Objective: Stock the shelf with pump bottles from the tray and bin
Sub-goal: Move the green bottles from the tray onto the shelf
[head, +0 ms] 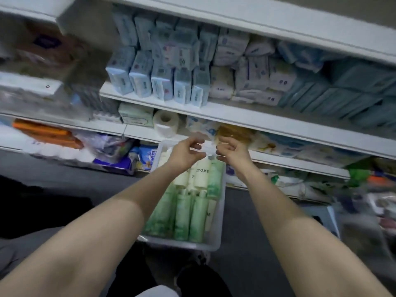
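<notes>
From my remote seat I saw the left hand (188, 154) and right hand (230, 152) raised close together above the far end of the clear tray (216, 241), fingers curled around something pale and blurred between them; I could not tell what. The tray held green and cream pump bottles (194, 213), lying below the white shelf (267, 123).

Dim, cool bluish light, flat, no hard shadows. Motion blur heavy at left and right edges; centre sharper. Wide-angle bending of shelf (246, 116) lines. Floor (246, 264) near black.
</notes>
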The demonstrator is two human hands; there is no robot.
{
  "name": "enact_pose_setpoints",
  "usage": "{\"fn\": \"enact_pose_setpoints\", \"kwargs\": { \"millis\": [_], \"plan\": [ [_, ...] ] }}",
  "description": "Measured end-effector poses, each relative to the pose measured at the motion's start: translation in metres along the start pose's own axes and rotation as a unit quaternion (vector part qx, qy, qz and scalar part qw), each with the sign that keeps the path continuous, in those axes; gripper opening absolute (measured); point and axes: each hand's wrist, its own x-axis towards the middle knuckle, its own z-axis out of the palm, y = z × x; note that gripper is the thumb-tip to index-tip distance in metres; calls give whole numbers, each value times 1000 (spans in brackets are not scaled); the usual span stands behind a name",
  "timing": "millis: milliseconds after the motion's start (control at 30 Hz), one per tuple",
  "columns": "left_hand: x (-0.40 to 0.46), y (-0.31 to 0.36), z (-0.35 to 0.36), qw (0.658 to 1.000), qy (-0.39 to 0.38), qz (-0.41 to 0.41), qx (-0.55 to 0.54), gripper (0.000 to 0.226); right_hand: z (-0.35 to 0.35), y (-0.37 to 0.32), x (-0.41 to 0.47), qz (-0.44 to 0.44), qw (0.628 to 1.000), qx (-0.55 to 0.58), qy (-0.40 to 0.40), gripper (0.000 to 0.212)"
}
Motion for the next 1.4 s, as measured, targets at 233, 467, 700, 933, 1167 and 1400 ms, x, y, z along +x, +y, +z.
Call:
{"fn": "enact_pose_setpoints", "kwargs": {
  "millis": [233,467,700,933,1167,1400],
  "plan": [
    [26,-67,52,994,-40,-85,53,42,-23,80,27,91,995,-29,36,32],
    [50,-116,90,983,-49,-148,91,52,-25,129,63,138,988,-68,22,39],
    [63,-143,115,969,-78,-155,177,73,-14,159,88,180,959,-220,-13,59],
    [72,-157,132,970,-84,-152,172,85,-15,163,99,177,950,-258,0,26],
    [82,-164,130,967,-130,-159,149,88,-12,174,104,199,943,-268,-5,44],
    [69,-166,118,977,-115,-177,36,84,-9,168,106,201,944,-258,-37,61]
  ]
}}
